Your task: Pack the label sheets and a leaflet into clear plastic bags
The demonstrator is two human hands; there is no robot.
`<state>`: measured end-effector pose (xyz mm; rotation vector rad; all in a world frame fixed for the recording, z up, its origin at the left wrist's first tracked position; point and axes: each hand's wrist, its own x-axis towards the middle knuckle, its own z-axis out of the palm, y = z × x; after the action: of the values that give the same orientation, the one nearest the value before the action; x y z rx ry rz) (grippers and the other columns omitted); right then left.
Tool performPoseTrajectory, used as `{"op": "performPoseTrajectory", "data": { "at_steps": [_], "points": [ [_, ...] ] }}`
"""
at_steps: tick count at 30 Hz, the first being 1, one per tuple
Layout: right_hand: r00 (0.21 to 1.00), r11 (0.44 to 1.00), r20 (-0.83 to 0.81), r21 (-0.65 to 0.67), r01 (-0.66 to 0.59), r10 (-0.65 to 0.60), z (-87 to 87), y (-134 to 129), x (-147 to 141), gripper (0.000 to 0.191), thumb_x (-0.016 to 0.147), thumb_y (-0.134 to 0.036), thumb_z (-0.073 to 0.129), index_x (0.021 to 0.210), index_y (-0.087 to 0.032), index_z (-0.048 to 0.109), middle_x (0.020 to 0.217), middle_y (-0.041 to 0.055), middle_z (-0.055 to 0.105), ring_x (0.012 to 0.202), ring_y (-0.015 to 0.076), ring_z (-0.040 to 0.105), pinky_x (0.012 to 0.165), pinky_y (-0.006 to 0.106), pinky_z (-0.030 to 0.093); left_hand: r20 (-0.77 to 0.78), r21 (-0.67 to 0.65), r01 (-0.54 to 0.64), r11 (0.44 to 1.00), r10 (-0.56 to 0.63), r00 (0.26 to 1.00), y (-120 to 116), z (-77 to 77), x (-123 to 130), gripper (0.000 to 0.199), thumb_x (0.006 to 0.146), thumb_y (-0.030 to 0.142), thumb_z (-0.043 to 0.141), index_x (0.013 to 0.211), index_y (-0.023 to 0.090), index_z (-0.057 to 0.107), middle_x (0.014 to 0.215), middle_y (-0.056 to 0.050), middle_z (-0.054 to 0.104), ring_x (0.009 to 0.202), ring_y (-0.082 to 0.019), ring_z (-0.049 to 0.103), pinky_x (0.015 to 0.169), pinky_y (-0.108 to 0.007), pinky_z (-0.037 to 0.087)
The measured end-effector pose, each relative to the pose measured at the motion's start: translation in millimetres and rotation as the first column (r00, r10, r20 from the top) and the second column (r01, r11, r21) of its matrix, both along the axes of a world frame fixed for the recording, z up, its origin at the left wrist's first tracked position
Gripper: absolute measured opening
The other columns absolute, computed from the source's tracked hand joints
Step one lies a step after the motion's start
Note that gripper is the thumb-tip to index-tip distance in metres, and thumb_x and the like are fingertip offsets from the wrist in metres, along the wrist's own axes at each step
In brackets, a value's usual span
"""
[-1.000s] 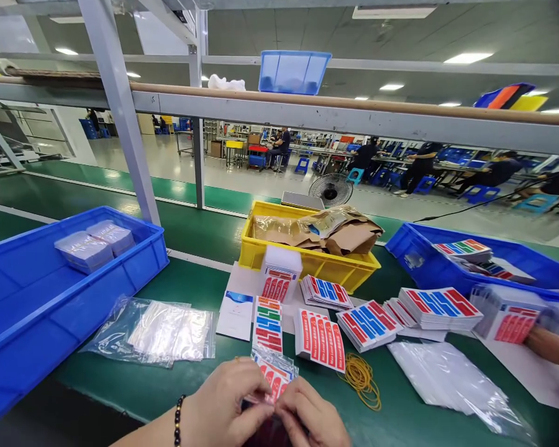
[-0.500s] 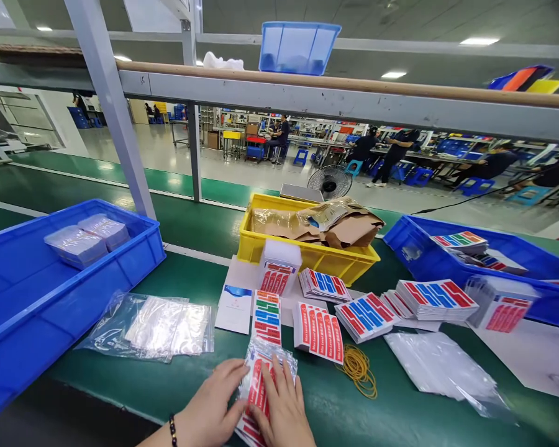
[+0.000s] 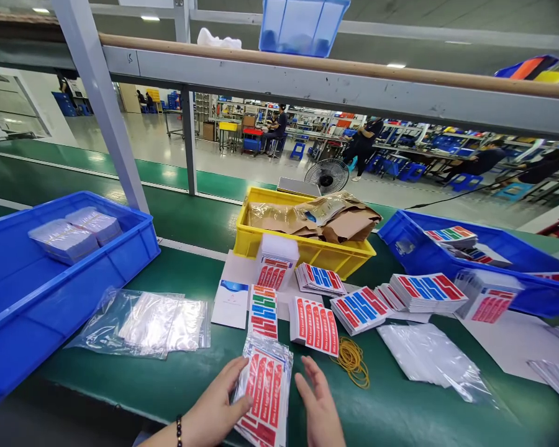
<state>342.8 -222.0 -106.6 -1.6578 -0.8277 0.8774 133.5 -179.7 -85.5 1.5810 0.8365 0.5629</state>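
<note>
A stack of red and white sticker sheets in clear plastic bags (image 3: 264, 388) lies at the near table edge. My left hand (image 3: 214, 397) rests against its left side, fingers stretched along the edge and the thumb over the sheets; it does not close around the stack. Just right of the stack, my right hand (image 3: 319, 400) is open and apart from it, fingers spread. Beyond the stack lie a multicoloured sticker sheet (image 3: 263, 312) and a white card with a blue top (image 3: 230, 304). A pile of red Max Level stickers (image 3: 314, 327) sits to the right, by yellow rubber bands (image 3: 353, 362).
Blue bins (image 3: 88, 279) (image 3: 400, 239) flank the table. A yellow bin (image 3: 302, 245) holds brown paper. Clear bags lie left (image 3: 142, 323) and right (image 3: 431, 357). Blue and red sticker piles (image 3: 428, 292) stand at right. A metal post (image 3: 100, 105) rises at left.
My right hand has lifted off the stack and moved right, uncovering the red stickers. My left hand stays at the stack's left side. The view has tilted slightly down.
</note>
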Motion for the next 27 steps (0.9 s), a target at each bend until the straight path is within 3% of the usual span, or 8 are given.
{"op": "performPoseTrajectory", "data": {
  "at_steps": [3,8,12,15,18,20,24,27],
  "points": [
    [0.888,0.993,-0.449,-0.102,0.063,-0.103,25.5,3.4,5.8,0.072,0.057,-0.057,0.065,0.113,-0.02,0.04,0.138,0.0093,0.028,0.127,0.0277,0.027,0.083,0.037,0.046,0.192,-0.209,-0.011,0.978,0.052,0.98,1.2,-5.1,3.5,0.066,0.079,0.035,0.052,0.134,0.007,0.029,0.138,-0.017,0.028,0.123,-0.021,0.036,0.103,-0.034,0.032],
    [0.768,0.98,-0.61,-0.156,0.122,-0.193,38.0,8.2,-0.7,0.073,0.049,-0.042,0.076,0.109,-0.018,0.042,0.132,0.0093,0.037,0.112,0.0245,0.043,0.065,0.027,0.047,0.248,-0.296,0.006,0.955,0.071,0.966,1.1,4.0,7.0,0.063,0.077,0.027,0.053,0.132,0.005,0.03,0.136,-0.017,0.032,0.119,-0.02,0.042,0.1,-0.031,0.037],
    [0.769,0.984,-0.632,-0.061,-0.166,0.091,23.2,8.9,-11.2,0.07,0.061,-0.034,0.074,0.116,-0.011,0.037,0.112,0.016,0.054,0.085,0.0208,0.059,0.072,0.033,0.047,0.232,-0.289,-0.023,0.957,0.093,0.968,0.3,6.1,7.5,0.058,0.076,0.027,0.053,0.128,0.007,0.037,0.132,-0.016,0.037,0.12,-0.021,0.04,0.101,-0.032,0.035],
    [0.786,0.943,-0.548,0.019,-0.331,0.287,9.3,7.6,-20.2,0.062,0.064,-0.036,0.071,0.112,-0.009,0.041,0.103,0.0158,0.059,0.089,0.0257,0.06,0.081,0.039,0.045,0.249,-0.263,-0.041,0.964,0.109,0.962,1.3,-0.8,6.8,0.066,0.076,0.034,0.055,0.132,0.006,0.032,0.136,-0.018,0.031,0.124,-0.022,0.035,0.103,-0.034,0.032],
    [0.844,0.948,-0.435,0.088,-0.306,0.313,8.6,4.6,-25.9,0.06,0.071,-0.042,0.065,0.116,-0.012,0.039,0.111,0.0151,0.056,0.1,0.0253,0.056,0.089,0.038,0.043,0.303,-0.298,-0.11,0.948,0.203,0.931,3.5,-1.7,4.4,0.084,0.079,0.044,0.051,0.141,0.009,0.008,0.143,-0.018,0.015,0.128,-0.023,0.029,0.105,-0.036,0.027],
    [0.904,0.949,-0.291,0.125,-0.288,0.313,15.2,1.8,-26.0,0.058,0.075,-0.046,0.059,0.118,-0.012,0.039,0.118,0.0164,0.051,0.108,0.0237,0.052,0.094,0.036,0.04,0.311,-0.263,-0.137,0.955,0.218,0.925,4.6,6.4,2.4,0.08,0.083,0.045,0.046,0.142,0.01,0.003,0.143,-0.017,0.014,0.129,-0.022,0.026,0.108,-0.037,0.022],
    [0.947,0.941,0.148,0.143,-0.307,0.286,24.4,-1.9,-20.8,0.044,0.08,-0.044,0.052,0.108,-0.01,0.049,0.113,0.0169,0.054,0.105,0.0231,0.053,0.094,0.035,0.04,0.16,0.117,-0.18,0.977,0.16,0.974,4.2,30.2,1.9,0.042,0.092,0.036,0.031,0.125,0.012,0.041,0.127,-0.013,0.043,0.12,-0.018,0.039,0.106,-0.036,0.026],
    [0.921,0.921,0.312,0.231,-0.313,0.234,19.1,-2.5,-21.8,0.035,0.086,-0.034,0.046,0.114,-0.013,0.045,0.116,0.0148,0.051,0.111,0.0202,0.049,0.096,0.033,0.039,0.103,0.312,-0.185,0.932,0.16,0.982,2.6,36.7,5.4,0.034,0.093,0.03,0.027,0.118,0.013,0.044,0.117,-0.012,0.048,0.111,-0.016,0.045,0.099,-0.033,0.034]
  ]
}}
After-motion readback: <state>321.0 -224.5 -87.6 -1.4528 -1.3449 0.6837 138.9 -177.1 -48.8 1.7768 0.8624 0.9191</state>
